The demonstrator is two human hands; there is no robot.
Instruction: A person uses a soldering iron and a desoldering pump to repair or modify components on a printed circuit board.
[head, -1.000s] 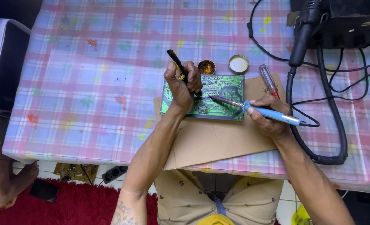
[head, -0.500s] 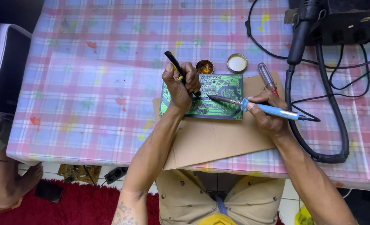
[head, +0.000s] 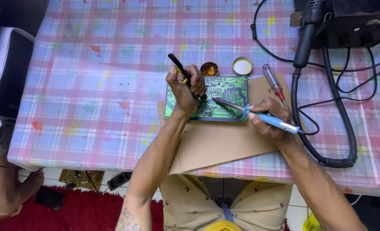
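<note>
A green circuit board (head: 224,92) lies on a sheet of brown cardboard (head: 224,143) on the table. My left hand (head: 184,87) rests on the board's left part and grips a black tool with a yellow band (head: 178,66), its tip down at the board. My right hand (head: 267,117) holds a soldering iron with a blue handle (head: 272,121); its metal tip (head: 217,101) touches the board near the middle. The iron's cable runs off to the right.
An open tin of brown flux (head: 209,68) and its lid (head: 242,66) sit behind the board. A red-handled screwdriver (head: 273,81) lies on the cardboard. A black station (head: 352,21) with a thick hose (head: 339,128) stands at the back right. Another person's foot (head: 16,192) is lower left.
My right hand has shifted the soldering iron slightly left along the board. My left hand and the black tool have stayed in place.
</note>
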